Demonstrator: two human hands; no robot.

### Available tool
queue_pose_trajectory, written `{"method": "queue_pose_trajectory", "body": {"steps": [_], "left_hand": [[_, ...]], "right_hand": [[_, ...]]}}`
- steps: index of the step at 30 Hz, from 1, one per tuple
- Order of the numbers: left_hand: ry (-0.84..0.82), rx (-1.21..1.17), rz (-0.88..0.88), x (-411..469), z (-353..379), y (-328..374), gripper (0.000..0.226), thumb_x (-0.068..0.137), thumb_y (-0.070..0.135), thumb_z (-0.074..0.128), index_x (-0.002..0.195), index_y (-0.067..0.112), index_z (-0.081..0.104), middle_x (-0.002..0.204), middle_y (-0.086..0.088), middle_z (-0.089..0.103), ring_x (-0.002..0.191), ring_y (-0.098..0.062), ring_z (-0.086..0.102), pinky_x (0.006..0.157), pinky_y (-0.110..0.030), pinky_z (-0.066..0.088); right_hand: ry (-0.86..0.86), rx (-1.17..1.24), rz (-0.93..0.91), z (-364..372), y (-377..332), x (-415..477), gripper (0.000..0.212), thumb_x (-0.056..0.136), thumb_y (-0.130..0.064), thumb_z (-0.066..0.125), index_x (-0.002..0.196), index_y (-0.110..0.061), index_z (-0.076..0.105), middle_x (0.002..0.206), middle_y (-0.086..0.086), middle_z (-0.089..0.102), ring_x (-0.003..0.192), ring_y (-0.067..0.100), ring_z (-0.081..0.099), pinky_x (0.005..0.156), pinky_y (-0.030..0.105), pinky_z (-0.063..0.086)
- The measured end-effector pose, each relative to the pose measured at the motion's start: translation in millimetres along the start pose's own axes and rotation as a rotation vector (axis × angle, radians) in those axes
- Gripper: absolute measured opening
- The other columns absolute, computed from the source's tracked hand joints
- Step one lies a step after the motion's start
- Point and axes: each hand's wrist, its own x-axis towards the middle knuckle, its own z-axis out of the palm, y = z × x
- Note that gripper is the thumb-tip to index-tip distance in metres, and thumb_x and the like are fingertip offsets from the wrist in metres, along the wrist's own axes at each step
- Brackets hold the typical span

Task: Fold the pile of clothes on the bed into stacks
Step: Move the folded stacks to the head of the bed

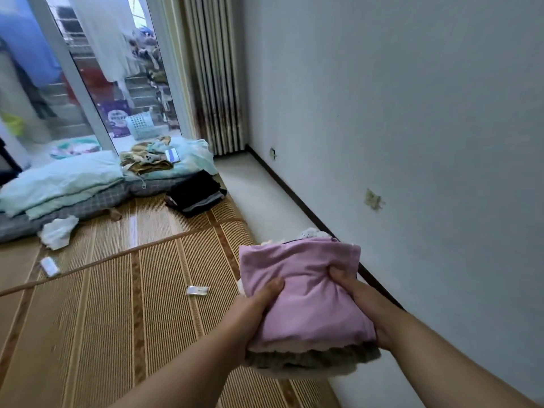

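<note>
A stack of folded clothes (306, 293), pink piece on top and grey and white layers under it, is held up above the right edge of the straw mat (117, 319). My left hand (259, 307) grips its left side, thumb pressed into the pink cloth. My right hand (353, 293) grips its right side, fingers hidden beneath. A dark folded stack (195, 194) sits on the mat further back. Loose yellow and brown clothes (145, 160) lie on the pale green bedding (67, 178).
A white crumpled cloth (59, 231), a small white object (49, 266) and a small packet (197, 290) lie on the mat. Bare floor (265, 201) runs between mat and wall (412, 142). A radiator (217, 83) and a glass door (88, 69) stand behind.
</note>
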Motion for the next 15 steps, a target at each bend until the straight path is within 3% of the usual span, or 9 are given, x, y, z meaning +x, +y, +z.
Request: {"method": "queue_pose_trajectory", "body": {"steps": [2,4,7,10,13,15], "left_hand": [[-0.017,0.017,-0.012,18.9,5.6,9.1,0.079,0.056,0.064,0.076,0.117,0.015,0.065,0.103,-0.012,0.074,0.097,-0.031,0.07,0.095,-0.046,0.052],[-0.002,0.025,-0.01,37.6,14.1,17.7,0.082,0.055,0.067,0.079,0.116,0.014,0.066,0.101,-0.012,0.074,0.095,-0.03,0.071,0.094,-0.045,0.053],[0.022,0.017,-0.008,60.6,29.1,33.1,0.083,0.055,0.065,0.08,0.117,0.012,0.066,0.1,-0.012,0.075,0.093,-0.03,0.072,0.091,-0.044,0.055],[0.068,0.018,-0.003,82.8,44.1,49.3,0.081,0.053,0.064,0.074,0.116,0.013,0.066,0.1,-0.011,0.075,0.093,-0.03,0.071,0.092,-0.044,0.054],[0.103,0.016,0.008,110.6,62.3,59.2,0.08,0.055,0.063,0.074,0.117,0.013,0.065,0.101,-0.012,0.074,0.095,-0.03,0.071,0.094,-0.045,0.053],[0.127,0.002,0.019,134.5,81.1,66.8,0.079,0.058,0.064,0.074,0.118,0.014,0.065,0.103,-0.011,0.074,0.096,-0.029,0.071,0.095,-0.044,0.053]], "right_hand": [[0.006,0.067,-0.023,-10.0,-2.7,19.0,0.06,0.061,-0.069,0.067,0.101,-0.024,0.07,0.099,0.002,0.075,0.09,0.02,0.071,0.067,0.031,0.056],[0.04,0.045,-0.036,-21.4,-9.4,38.9,0.067,0.062,-0.071,0.062,0.105,-0.019,0.067,0.099,0.005,0.073,0.093,0.023,0.069,0.08,0.037,0.054],[0.058,-0.031,-0.015,-42.7,-26.9,63.4,0.085,0.045,-0.081,0.058,0.102,-0.018,0.064,0.099,0.005,0.067,0.094,0.019,0.061,0.082,0.035,0.046],[0.001,-0.034,-0.007,-65.7,-43.7,84.9,0.095,0.038,-0.087,0.065,0.108,-0.023,0.065,0.109,0.003,0.069,0.104,0.022,0.062,0.083,0.035,0.049],[-0.066,-0.02,-0.008,-86.0,-64.3,108.7,0.094,0.035,-0.084,0.063,0.107,-0.025,0.062,0.112,0.004,0.065,0.106,0.024,0.059,0.091,0.039,0.046],[-0.097,-0.047,-0.01,-108.1,-79.8,132.5,0.088,0.046,-0.079,0.06,0.113,-0.022,0.059,0.115,0.008,0.064,0.109,0.026,0.058,0.096,0.041,0.045]]}}
